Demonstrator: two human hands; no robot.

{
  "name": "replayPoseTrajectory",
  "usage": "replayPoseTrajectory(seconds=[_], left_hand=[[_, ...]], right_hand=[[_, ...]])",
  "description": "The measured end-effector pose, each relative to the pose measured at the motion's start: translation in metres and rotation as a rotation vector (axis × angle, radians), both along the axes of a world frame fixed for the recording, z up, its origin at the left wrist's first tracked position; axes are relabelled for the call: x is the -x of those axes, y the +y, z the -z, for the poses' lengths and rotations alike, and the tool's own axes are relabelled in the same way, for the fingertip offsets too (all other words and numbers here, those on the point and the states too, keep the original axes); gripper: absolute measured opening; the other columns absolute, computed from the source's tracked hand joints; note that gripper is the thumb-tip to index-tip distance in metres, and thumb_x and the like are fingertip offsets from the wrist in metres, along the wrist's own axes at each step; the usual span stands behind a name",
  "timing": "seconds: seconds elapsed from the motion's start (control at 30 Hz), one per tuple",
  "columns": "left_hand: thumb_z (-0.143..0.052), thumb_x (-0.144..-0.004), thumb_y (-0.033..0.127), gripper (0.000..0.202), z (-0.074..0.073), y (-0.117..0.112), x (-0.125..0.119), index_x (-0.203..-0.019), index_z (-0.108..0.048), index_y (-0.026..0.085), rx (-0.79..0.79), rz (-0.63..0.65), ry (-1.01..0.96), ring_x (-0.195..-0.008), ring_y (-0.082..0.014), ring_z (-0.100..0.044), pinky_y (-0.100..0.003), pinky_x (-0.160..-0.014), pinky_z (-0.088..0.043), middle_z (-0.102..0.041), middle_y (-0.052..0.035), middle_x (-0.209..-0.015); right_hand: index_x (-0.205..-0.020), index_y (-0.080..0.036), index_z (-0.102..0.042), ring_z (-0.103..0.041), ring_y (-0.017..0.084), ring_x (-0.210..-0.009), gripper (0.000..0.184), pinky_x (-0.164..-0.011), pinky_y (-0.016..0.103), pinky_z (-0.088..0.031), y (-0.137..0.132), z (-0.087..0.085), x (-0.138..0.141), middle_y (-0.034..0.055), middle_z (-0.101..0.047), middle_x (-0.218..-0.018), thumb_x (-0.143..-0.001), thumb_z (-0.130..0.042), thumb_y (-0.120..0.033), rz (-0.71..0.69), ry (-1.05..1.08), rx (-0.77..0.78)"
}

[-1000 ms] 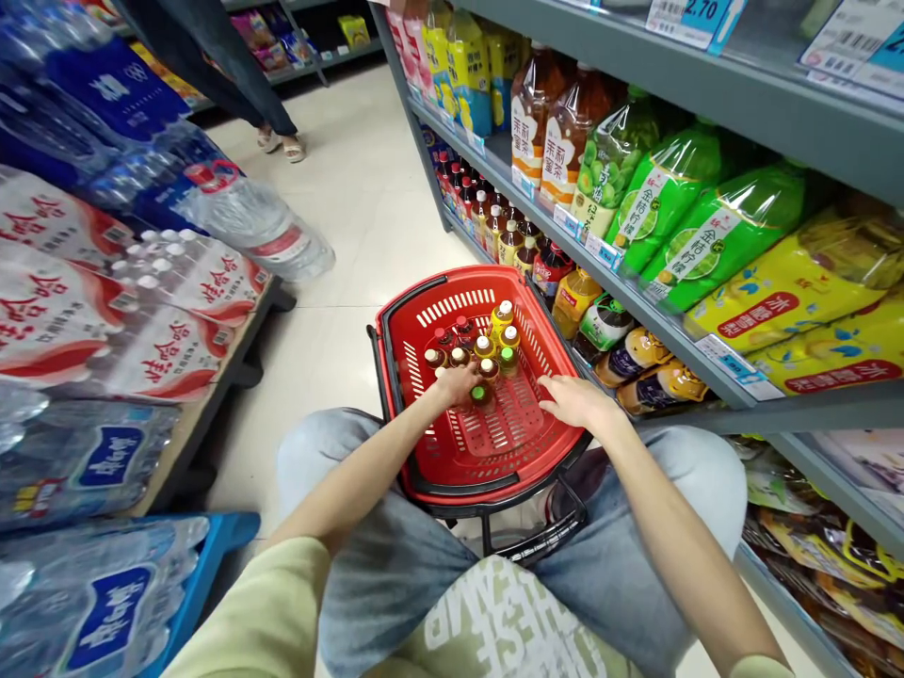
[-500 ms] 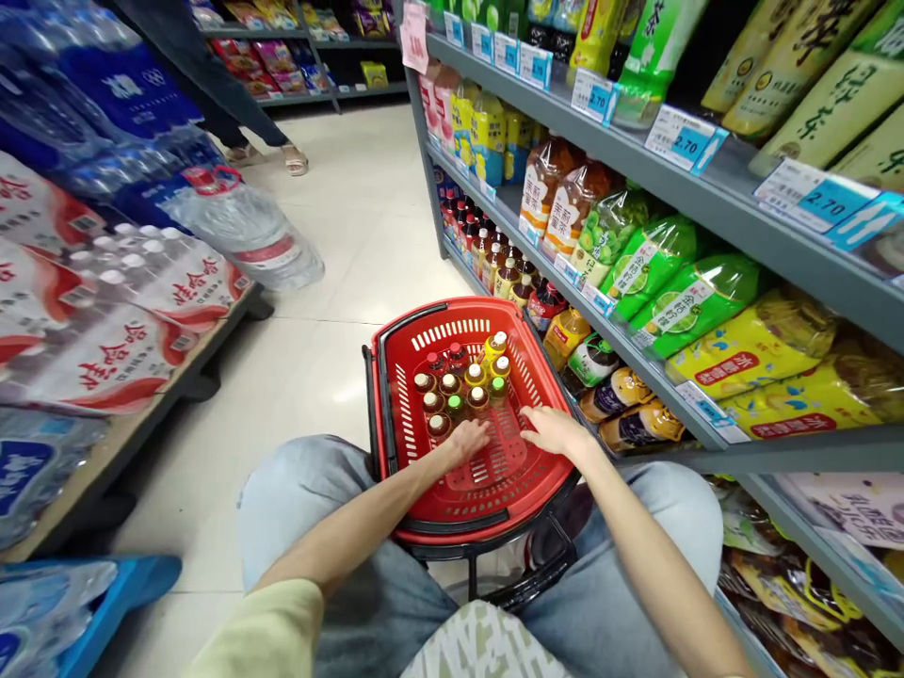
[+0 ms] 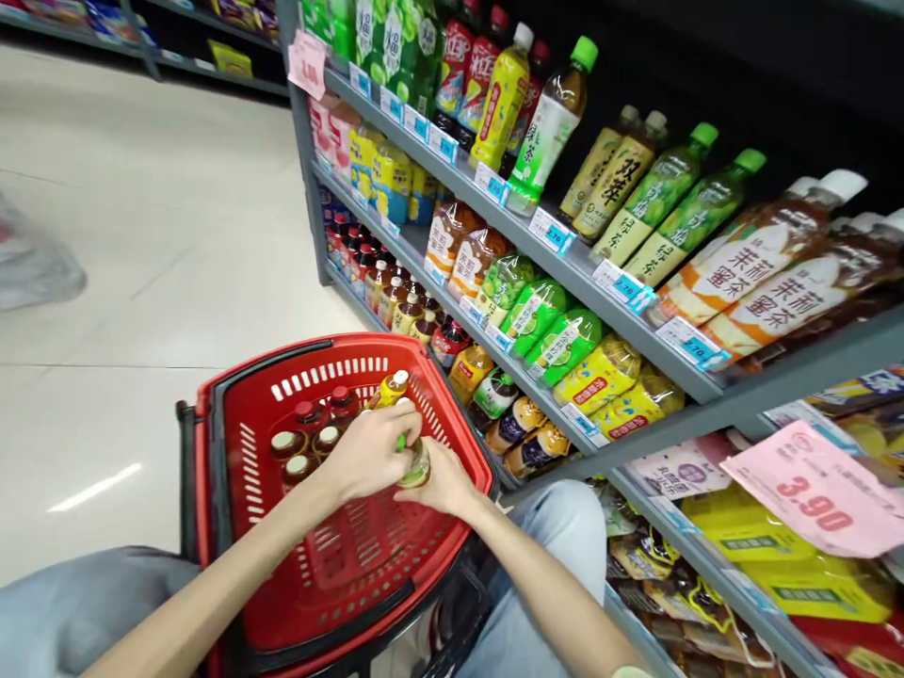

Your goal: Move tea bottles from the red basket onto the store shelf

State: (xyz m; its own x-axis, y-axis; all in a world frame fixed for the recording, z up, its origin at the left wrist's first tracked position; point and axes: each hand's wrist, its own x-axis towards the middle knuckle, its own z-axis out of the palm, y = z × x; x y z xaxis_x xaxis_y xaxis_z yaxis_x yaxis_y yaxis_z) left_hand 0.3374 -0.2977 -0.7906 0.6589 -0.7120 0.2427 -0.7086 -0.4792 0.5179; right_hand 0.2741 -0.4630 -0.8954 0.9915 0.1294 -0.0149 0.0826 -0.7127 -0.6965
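Note:
A red plastic shopping basket (image 3: 233,527) stands in front of my knees with several small drink bottles (image 3: 311,441) upright at its far end. My left hand (image 3: 367,452) and my right hand (image 3: 442,478) meet over the basket's right side. Both are closed around a green-capped bottle (image 3: 413,463) of yellowish drink, held just above the basket floor. A yellow bottle with a white cap (image 3: 392,388) stands right behind my left hand.
A grey shelf rack (image 3: 621,311) runs along the right, packed with tea and juice bottles and price tags. A pink price card (image 3: 812,485) hangs at the right. Pale tiled floor (image 3: 141,235) lies to the left. My jeans-clad knees flank the basket.
The view has swung right and up toward the shelves. My hands moved from lying flat in the basket to closing together on a green-capped bottle at its right side.

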Motion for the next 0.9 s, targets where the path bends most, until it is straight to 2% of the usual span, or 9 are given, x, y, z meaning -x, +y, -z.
replayPoseTrajectory(seconds=[0.1, 0.17, 0.27, 0.37, 0.43, 0.6, 0.73, 0.83, 0.9], left_hand=[[-0.045, -0.061, 0.015, 0.014, -0.009, 0.004, -0.004, -0.072, -0.050, 0.022, 0.175, -0.080, 0.046, -0.072, -0.0182, -0.056, -0.031, -0.069, -0.044, -0.058, -0.0007, -0.079], [-0.047, -0.063, 0.017, 0.024, -0.012, 0.010, -0.007, -0.085, -0.056, 0.021, 0.272, -0.167, 0.103, -0.082, -0.0204, -0.060, -0.033, -0.077, -0.048, -0.062, -0.0022, -0.091], [-0.054, -0.075, 0.028, 0.042, -0.012, 0.023, -0.013, -0.116, -0.058, 0.022, 0.453, -0.296, 0.302, -0.111, -0.0274, -0.062, -0.040, -0.093, -0.052, -0.065, -0.0064, -0.120], [-0.061, -0.083, 0.047, 0.060, -0.004, 0.031, -0.018, -0.137, -0.049, 0.024, 0.694, -0.376, 0.587, -0.137, -0.0316, -0.051, -0.045, -0.108, -0.048, -0.056, -0.0091, -0.145], [-0.063, -0.084, 0.055, 0.070, 0.005, 0.030, -0.017, -0.144, -0.045, 0.025, 0.768, -0.347, 0.785, -0.143, -0.0331, -0.045, -0.048, -0.114, -0.045, -0.048, -0.0104, -0.155], [-0.071, -0.079, 0.062, 0.090, 0.020, 0.010, 0.002, -0.155, -0.036, 0.027, 0.607, -0.067, 1.041, -0.147, -0.0339, -0.041, -0.048, -0.120, -0.040, -0.047, -0.0101, -0.158], [-0.075, -0.078, 0.059, 0.109, 0.020, -0.004, 0.011, -0.162, -0.012, 0.029, 0.629, 0.033, 1.083, -0.148, -0.0318, -0.040, -0.046, -0.121, -0.039, -0.041, -0.0104, -0.162], [-0.079, -0.075, 0.057, 0.122, 0.018, -0.011, 0.009, -0.163, 0.000, 0.027, 0.601, 0.073, 1.051, -0.150, -0.0317, -0.036, -0.044, -0.122, -0.037, -0.033, -0.0123, -0.165], [-0.079, -0.075, 0.058, 0.124, 0.019, -0.015, 0.009, -0.163, 0.002, 0.026, 0.607, 0.060, 1.008, -0.151, -0.0316, -0.035, -0.044, -0.123, -0.035, -0.035, -0.0122, -0.164]], right_hand=[[-0.120, -0.023, -0.058, -0.068, 0.026, -0.103, 0.063, -0.090, 0.038, -0.054, 0.006, -0.016, -0.009, 0.0045, -0.069, -0.113, -0.065, -0.086, -0.039, 0.083, -0.015, -0.026], [-0.119, -0.023, -0.060, -0.068, 0.025, -0.101, 0.063, -0.090, 0.037, -0.053, 0.008, -0.026, -0.012, 0.0041, -0.070, -0.113, -0.063, -0.085, -0.039, 0.125, -0.057, -0.047], [-0.118, -0.023, -0.063, -0.067, 0.024, -0.101, 0.065, -0.093, 0.036, -0.051, 0.006, -0.042, -0.016, 0.0042, -0.071, -0.113, -0.060, -0.086, -0.040, 0.207, -0.187, -0.131], [-0.115, -0.020, -0.066, -0.066, 0.022, -0.094, 0.069, -0.090, 0.035, -0.052, 0.002, -0.061, -0.019, 0.0043, -0.070, -0.108, -0.054, -0.089, -0.045, 0.303, -0.312, -0.245], [-0.114, -0.020, -0.065, -0.065, 0.022, -0.089, 0.070, -0.087, 0.035, -0.052, 0.001, -0.072, -0.018, 0.0036, -0.070, -0.104, -0.054, -0.089, -0.048, 0.334, -0.330, -0.328], [-0.115, -0.021, -0.063, -0.065, 0.023, -0.092, 0.063, -0.085, 0.034, -0.052, 0.005, -0.076, -0.016, 0.0030, -0.070, -0.102, -0.063, -0.085, -0.050, 0.219, -0.234, -0.699], [-0.115, -0.023, -0.065, -0.065, 0.027, -0.105, 0.054, -0.095, 0.040, -0.052, 0.014, -0.072, -0.021, 0.0066, -0.070, -0.110, -0.077, -0.073, -0.061, 0.231, -0.171, -1.009], [-0.105, -0.019, -0.068, -0.069, 0.028, -0.098, 0.063, -0.086, 0.043, -0.056, 0.019, -0.071, -0.027, 0.0102, -0.073, -0.099, -0.082, -0.055, -0.077, 0.316, -0.004, -1.240], [-0.099, -0.017, -0.070, -0.071, 0.029, -0.088, 0.075, -0.078, 0.044, -0.058, 0.020, -0.070, -0.032, 0.0118, -0.073, -0.088, -0.079, -0.046, -0.085, 0.300, 0.143, -1.370]])
